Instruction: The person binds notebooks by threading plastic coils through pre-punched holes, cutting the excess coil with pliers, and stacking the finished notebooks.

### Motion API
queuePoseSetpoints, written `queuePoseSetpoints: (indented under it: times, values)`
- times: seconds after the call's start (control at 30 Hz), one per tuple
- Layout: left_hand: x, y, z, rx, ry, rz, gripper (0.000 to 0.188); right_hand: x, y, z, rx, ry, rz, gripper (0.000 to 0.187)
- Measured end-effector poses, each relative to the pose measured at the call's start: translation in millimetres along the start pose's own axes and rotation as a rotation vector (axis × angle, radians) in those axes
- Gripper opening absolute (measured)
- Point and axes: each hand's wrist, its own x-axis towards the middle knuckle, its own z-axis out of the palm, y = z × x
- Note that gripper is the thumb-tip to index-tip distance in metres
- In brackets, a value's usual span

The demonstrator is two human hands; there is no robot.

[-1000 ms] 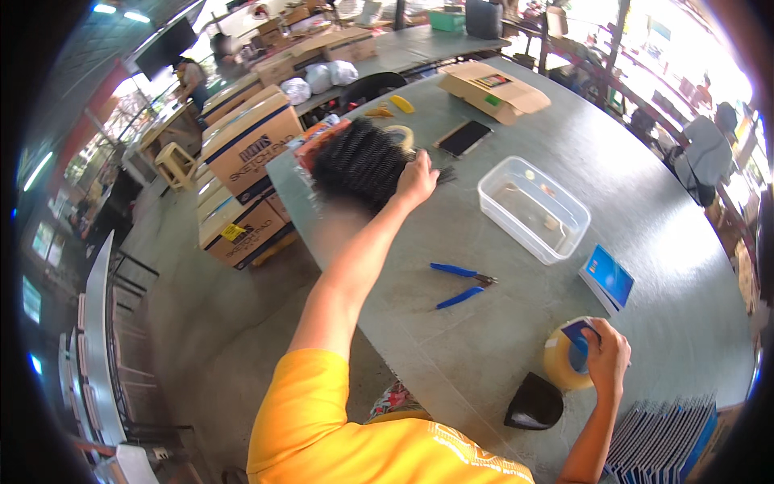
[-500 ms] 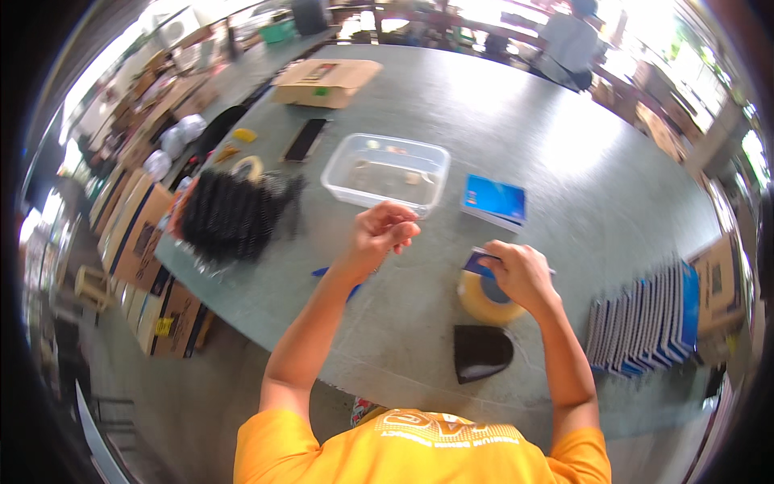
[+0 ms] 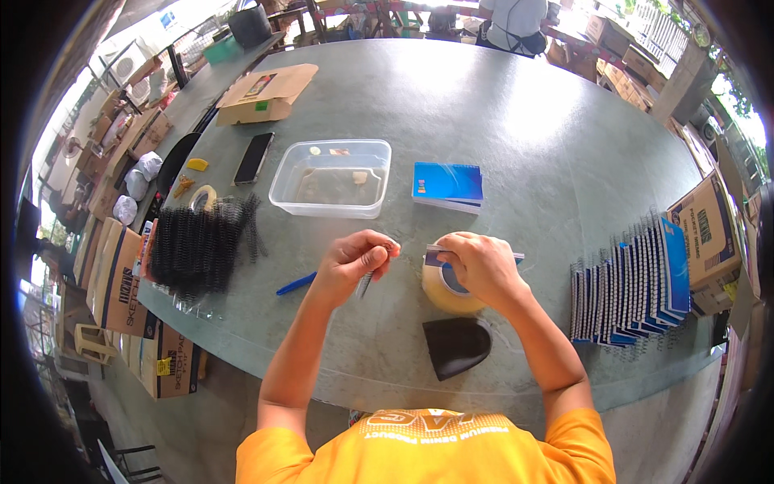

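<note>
My left hand [image 3: 355, 264] is closed in a pinch, and a thin dark spiral binding coil [image 3: 365, 283] hangs below the fingers, partly hidden by them. A small notebook [image 3: 436, 256] with a blue cover is gripped by my right hand [image 3: 482, 264], seen nearly edge-on. Directly under it is a wide roll of clear tape [image 3: 446, 295], partly covered by the hand and notebook. Nearer me lies a black rounded pad [image 3: 458, 347]. Past my right hand, a short pile of blue notebooks [image 3: 447, 185] lies flat.
A clear plastic tub [image 3: 330, 208] with small bits stands beyond my left hand. Left are a blue pen [image 3: 296, 283], a heap of black coils [image 3: 201, 246] and a phone [image 3: 254, 158]. Bound notebooks [image 3: 633, 282] stand in a row right, beside a carton [image 3: 705, 230]. Someone sits far off.
The view has swung, so table things appear further left. My left hand has come nearer to me and closer to the notebook. My right hand keeps its hold above the tape roll.
</note>
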Motion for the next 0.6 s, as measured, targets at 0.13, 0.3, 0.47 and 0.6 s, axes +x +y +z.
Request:
queuePoseSetpoints:
  times: [0.13,0.3,0.47,0.6]
  values:
    - [-2,-1,15,0.166,0.025,-0.19,0.02,4,-4,-4,-0.02,-0.06,0.126,0.013]
    - [-16,-20,20,0.936,-0.17,0.235,0.022,2,1,-2,0.03,-0.008,0.068,0.015]
    - [-35,-23,8,1.363,0.106,0.216,0.019,-1,2,-2,0.037,-0.003,0.044,0.013]
    - [-22,-38,-7,1.51,0.302,-0.368,0.03,2,-2,-3,0.014,-0.022,0.07,0.014]
